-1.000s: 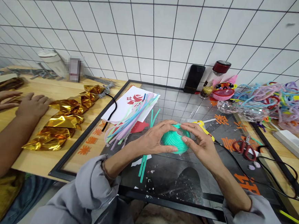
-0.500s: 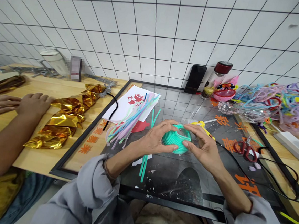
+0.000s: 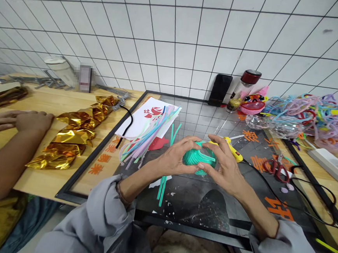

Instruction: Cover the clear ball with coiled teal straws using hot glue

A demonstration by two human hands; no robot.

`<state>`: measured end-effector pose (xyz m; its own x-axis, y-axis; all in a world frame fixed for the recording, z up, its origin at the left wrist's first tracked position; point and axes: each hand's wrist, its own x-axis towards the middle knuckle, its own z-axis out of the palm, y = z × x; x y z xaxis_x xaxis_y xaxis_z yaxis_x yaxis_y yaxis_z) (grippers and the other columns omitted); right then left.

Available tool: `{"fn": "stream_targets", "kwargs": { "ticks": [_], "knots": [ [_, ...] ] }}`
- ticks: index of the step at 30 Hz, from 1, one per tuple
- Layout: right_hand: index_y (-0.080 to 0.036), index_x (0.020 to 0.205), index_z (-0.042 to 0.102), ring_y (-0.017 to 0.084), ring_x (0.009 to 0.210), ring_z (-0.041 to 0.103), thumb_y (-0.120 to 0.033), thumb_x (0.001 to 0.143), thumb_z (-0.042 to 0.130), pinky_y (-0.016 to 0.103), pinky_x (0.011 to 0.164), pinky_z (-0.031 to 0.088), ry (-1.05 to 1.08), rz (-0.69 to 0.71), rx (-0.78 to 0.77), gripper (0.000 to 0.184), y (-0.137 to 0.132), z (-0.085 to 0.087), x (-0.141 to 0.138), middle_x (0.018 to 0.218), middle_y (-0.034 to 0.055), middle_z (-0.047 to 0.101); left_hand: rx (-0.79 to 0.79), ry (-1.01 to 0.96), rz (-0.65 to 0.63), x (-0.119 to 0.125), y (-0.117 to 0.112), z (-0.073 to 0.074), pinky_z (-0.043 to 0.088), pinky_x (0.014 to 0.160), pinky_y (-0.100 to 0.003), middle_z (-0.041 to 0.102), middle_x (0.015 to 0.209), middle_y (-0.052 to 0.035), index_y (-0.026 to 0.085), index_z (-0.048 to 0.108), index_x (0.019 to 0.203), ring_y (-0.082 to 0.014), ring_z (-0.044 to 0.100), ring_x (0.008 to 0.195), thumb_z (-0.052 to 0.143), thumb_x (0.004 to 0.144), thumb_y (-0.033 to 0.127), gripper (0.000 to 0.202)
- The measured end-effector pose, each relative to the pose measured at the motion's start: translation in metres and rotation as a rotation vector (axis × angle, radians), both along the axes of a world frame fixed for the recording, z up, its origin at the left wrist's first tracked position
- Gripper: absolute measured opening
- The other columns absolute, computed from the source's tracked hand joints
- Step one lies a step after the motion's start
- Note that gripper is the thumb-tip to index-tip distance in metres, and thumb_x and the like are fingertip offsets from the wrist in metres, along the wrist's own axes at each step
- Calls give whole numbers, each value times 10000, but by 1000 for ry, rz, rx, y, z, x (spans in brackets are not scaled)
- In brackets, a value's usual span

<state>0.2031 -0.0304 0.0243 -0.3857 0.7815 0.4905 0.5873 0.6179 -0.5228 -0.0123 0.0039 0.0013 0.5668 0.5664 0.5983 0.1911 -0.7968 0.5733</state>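
Between my hands is a clear ball wound with green pipe cleaner, held just above the dark glass tabletop. My left hand curves round its left side, thumb low in front and fingers on top. My right hand closes on the right side, its thumb under the front and its fingers over the top edge. Part of the ball is hidden by my fingers. Loose green pipe cleaners lie beneath my left wrist. Behind my right hand rests a yellow glue gun.
Left of centre, pastel pipe cleaners lie over white paper. Red scissors, black cable and a power strip are at right, near a tangled pipe cleaner pile. A co-worker's arm rests beside gold foil.
My right fingers and thumb have shifted their grip on the ball. A green pipe cleaner end now shows across its right front. The co-worker's hand has moved slightly left.
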Motion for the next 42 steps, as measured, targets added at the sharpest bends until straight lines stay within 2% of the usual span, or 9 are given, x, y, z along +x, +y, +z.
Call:
{"fn": "stream_targets", "kwargs": {
  "ticks": [8,15,22,28,37,42],
  "knots": [
    [-231,1237,610,352,1321,521,-532,930,611,572,1050,469,-64,17,32,430,-1,7,-2,1430,191,523,-27,15,9,0,-1,2,482,1088,-549,626,1277,-135,237,540,1195,-327,539,1354,730,849,372,418],
    [-224,1266,578,335,1308,536,-503,923,638,561,1058,465,-7,12,-7,446,-1,-1,-3,1406,183,538,21,-19,-2,1,2,-1,511,1056,-521,585,1341,-162,223,520,1202,-308,572,1313,738,845,348,436],
    [-252,1433,426,308,1264,565,-553,870,691,520,1043,495,143,-20,-58,691,1,-10,-1,1375,152,565,36,-14,4,1,1,0,517,1050,-495,578,1357,-169,213,517,1191,-296,591,1288,756,837,328,443],
    [-224,1356,497,328,1302,520,-553,914,628,544,1071,454,78,0,11,567,-1,-11,3,1369,168,540,43,-6,13,1,0,2,515,1051,-511,593,1333,-164,218,515,1197,-304,582,1299,752,846,334,439],
    [-217,1323,502,350,1329,500,-568,918,616,579,1073,443,17,19,-3,548,-3,-14,-4,1403,190,504,23,-5,-6,0,1,-1,508,1064,-529,568,1355,-182,228,518,1203,-322,555,1336,767,841,397,471],
    [-245,1453,384,340,1344,493,-579,880,666,583,1106,434,96,19,-48,721,-2,-21,-4,1427,173,503,21,-20,21,0,1,-5,516,1058,-522,570,1353,-174,233,524,1210,-309,589,1287,758,839,486,506]
  ]
}}
